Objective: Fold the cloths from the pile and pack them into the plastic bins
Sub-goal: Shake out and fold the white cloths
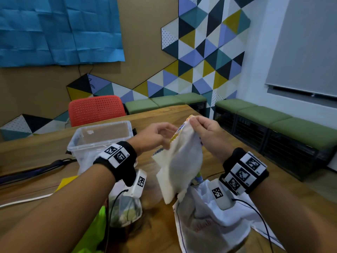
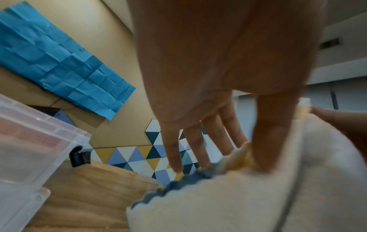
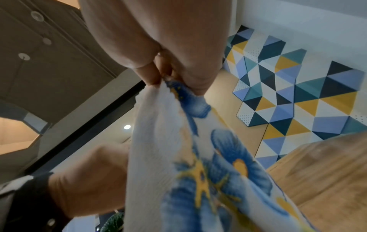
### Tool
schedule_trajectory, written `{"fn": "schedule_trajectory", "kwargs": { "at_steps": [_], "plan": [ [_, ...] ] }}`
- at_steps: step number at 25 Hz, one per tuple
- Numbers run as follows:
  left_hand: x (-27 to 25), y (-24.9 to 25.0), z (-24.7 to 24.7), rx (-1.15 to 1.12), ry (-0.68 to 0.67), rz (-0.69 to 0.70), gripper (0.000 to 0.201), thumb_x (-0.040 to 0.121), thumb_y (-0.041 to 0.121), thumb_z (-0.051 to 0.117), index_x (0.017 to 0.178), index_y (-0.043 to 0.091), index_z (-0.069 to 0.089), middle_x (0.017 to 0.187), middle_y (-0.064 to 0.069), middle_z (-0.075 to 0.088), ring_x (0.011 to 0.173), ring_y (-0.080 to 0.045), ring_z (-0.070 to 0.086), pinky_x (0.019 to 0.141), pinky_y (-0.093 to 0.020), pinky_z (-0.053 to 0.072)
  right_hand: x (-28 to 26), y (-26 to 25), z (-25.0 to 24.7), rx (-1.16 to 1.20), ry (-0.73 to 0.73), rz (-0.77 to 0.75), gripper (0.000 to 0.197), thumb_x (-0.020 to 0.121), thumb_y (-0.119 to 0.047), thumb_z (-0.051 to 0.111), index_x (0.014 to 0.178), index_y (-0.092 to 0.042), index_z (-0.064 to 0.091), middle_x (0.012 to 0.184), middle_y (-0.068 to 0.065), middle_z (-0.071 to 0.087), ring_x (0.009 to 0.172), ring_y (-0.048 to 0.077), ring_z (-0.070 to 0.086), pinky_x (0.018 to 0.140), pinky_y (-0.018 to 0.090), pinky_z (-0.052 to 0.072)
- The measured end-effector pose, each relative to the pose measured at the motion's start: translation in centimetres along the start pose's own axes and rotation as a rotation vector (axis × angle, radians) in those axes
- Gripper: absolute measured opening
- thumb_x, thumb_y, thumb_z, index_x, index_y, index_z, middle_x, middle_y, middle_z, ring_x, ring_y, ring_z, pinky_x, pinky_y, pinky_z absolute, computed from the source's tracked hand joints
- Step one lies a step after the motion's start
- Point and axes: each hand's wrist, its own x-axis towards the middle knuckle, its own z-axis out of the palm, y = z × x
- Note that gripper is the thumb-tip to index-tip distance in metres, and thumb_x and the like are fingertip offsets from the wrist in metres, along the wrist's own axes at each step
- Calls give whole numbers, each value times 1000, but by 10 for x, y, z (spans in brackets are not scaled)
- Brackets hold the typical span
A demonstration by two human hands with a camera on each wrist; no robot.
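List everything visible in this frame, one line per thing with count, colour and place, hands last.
floral cloth: one, white with blue and yellow flowers, held up over the table.
plastic bin: one, clear, on the table left of the hands.
white cloth: one, white with dark edge stitching, lying on the table under the right forearm.
green cloth: one, bright green, near table edge at the lower left.
table: one, wooden, under everything.
chair: one, red, behind the table.
benches: green cushioned row along the walls.
blue paper: one sheet, on the wall.
left hand: pinches the floral cloth's edge.
right hand: pinches its top corner.
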Motion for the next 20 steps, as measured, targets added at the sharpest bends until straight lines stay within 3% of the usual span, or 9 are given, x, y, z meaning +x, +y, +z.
{"fn": "schedule_trajectory", "kwargs": {
  "at_steps": [3, 4, 6, 8, 12, 14, 16, 18, 20],
  "plan": [
    [-5, -11, 3, -6, -223, -39, 70, 66, -7, 83, 129, 12, 57, 122, -20, 68, 114, -41, 64, 96, -58, 52, 3, 0, -9, 56, 20, -1, 32, 105, -27, 48, 105, -1, 67, 95, 10, 69, 88, 17, 63, 78, 30, 51],
    [-9, -14, 5, 24, -285, -48, 74, 66, -2, 87, 131, 15, 55, 124, -14, 69, 116, -38, 64, 97, -57, 52, 4, 2, -11, 75, 36, -1, 32, 105, -26, 48, 104, -1, 67, 95, 11, 69, 88, 19, 63, 77, 31, 50],
    [-17, -21, 12, 119, -298, -43, 72, 68, 0, 87, 129, 21, 57, 122, -2, 71, 113, -24, 68, 94, -45, 56, 5, 3, -16, 92, 67, 10, 28, 105, -27, 49, 101, -8, 69, 93, 8, 70, 84, 17, 63, 70, 29, 51],
    [-23, -26, 12, 162, -192, -36, 55, 73, -1, 83, 120, 21, 64, 112, 0, 74, 103, -22, 72, 87, -41, 60, 7, 4, -22, 73, 103, 20, 27, 105, -28, 49, 99, -11, 70, 87, 5, 69, 76, 13, 62, 62, 25, 49],
    [-34, -19, -18, 106, -3, -63, 17, 84, 16, 79, 98, 7, 75, 90, -6, 76, 79, -27, 72, 69, -33, 62, 11, -2, -45, -36, 243, 16, 24, 104, -22, 51, 94, -10, 70, 60, -12, 61, 51, 1, 51, 45, 19, 41],
    [-38, -4, -38, 89, 150, -14, 20, 88, 19, 74, 98, 2, 74, 95, -13, 76, 84, -36, 71, 78, -40, 62, 12, -6, -55, -70, 260, -7, 21, 103, -18, 53, 89, -16, 69, 64, -12, 65, 58, 3, 56, 56, 23, 47],
    [-42, 14, -49, 58, 285, 89, 25, 89, 22, 70, 103, 1, 72, 102, -17, 74, 96, -42, 69, 88, -52, 58, 14, -12, -60, -125, 263, -50, 21, 103, -19, 54, 86, -19, 66, 71, -3, 66, 66, 10, 58, 65, 37, 51],
    [-46, 33, -53, 18, 383, 190, 20, 92, 22, 67, 101, 4, 70, 102, -14, 74, 97, -37, 70, 86, -49, 60, 14, -20, -60, -182, 273, -87, 20, 103, -25, 53, 86, -24, 63, 75, 6, 65, 69, 18, 60, 68, 51, 54],
    [-50, 49, -54, 0, 430, 252, 12, 96, 19, 64, 97, 7, 69, 98, -10, 74, 91, -29, 72, 82, -43, 61, 12, -32, -56, -223, 315, -136, 22, 103, -31, 52, 83, -29, 61, 74, 10, 64, 69, 20, 60, 67, 52, 56]
  ]
}}
